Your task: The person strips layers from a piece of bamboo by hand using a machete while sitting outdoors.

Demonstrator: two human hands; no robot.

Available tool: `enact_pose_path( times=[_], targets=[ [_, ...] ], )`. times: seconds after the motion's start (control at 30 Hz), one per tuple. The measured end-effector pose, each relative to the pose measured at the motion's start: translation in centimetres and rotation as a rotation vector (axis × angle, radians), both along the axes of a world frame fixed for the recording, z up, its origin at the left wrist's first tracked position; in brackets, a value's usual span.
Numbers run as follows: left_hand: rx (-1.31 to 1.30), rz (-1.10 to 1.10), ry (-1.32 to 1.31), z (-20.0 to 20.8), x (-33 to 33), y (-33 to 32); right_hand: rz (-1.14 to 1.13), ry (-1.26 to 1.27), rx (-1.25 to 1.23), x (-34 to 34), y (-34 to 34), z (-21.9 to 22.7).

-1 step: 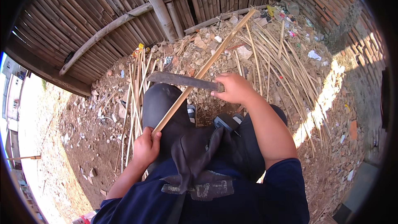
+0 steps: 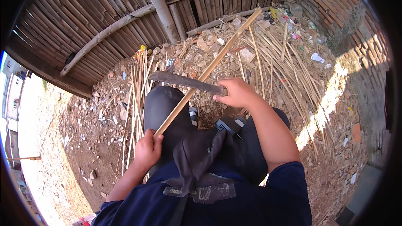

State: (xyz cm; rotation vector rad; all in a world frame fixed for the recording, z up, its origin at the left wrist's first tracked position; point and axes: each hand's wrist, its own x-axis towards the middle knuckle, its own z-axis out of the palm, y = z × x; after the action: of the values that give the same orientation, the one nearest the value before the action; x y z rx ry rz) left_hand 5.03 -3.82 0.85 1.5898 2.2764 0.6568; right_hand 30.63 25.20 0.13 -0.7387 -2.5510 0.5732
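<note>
My left hand is closed round the near end of a long, pale bamboo strip. The strip slants up and away to the right across my left knee. In my right hand is the handle of a machete, gripped with fingers wrapped. Its dark, broad blade points left and crosses the strip about midway, above my knees. From this angle I cannot tell how deep the edge sits against the bamboo.
Loose bamboo strips lie in a bundle at left and a larger spread pile at right. Rubble and litter cover the ground. A bamboo-slat wall stands ahead, and a brick wall rises at right.
My right hand and the machete handle have dropped slightly, so the blade tilts a little more. My left hand and the strip are nearly unmoved.
</note>
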Motion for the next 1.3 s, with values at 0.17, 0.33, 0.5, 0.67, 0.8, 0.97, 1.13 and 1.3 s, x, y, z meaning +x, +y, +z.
enact_pose_path(
  times=[0.17, 0.33, 0.5, 0.67, 0.8, 0.97, 1.13, 1.3],
  targets=[
    [0.036, -0.051, -0.087, 1.7, 1.1, 2.1, -0.098, -0.015, -0.405, -0.5, -1.3, 3.3],
    [0.074, -0.204, -0.245, 2.0, 3.8, 5.3, -0.130, 0.217, -0.413, -0.2, -2.3, 4.7],
    [0.062, -0.294, -0.331, 1.4, 6.1, 8.9, -0.155, 0.212, -0.343, 0.4, -2.9, 5.8],
    [-0.044, -0.410, -0.577, -0.8, 7.9, 12.8, -0.145, 0.298, -0.229, 0.6, -2.8, 5.5],
    [-0.026, -0.538, -0.505, -2.1, 9.5, 15.4, -0.175, 0.279, -0.242, 1.7, -2.0, 5.6],
    [0.029, -0.602, -0.600, -2.3, 11.4, 17.7, -0.160, 0.379, -0.508, 3.1, -1.3, 5.7],
    [0.040, -0.634, -0.529, -1.2, 12.2, 19.1, -0.225, 0.483, -0.502, 3.0, -1.7, 6.8],
    [-0.084, -0.832, -0.316, 0.1, 8.9, 20.3, -0.307, 0.412, -0.422, 4.2, -0.9, 6.1]
  ],
)
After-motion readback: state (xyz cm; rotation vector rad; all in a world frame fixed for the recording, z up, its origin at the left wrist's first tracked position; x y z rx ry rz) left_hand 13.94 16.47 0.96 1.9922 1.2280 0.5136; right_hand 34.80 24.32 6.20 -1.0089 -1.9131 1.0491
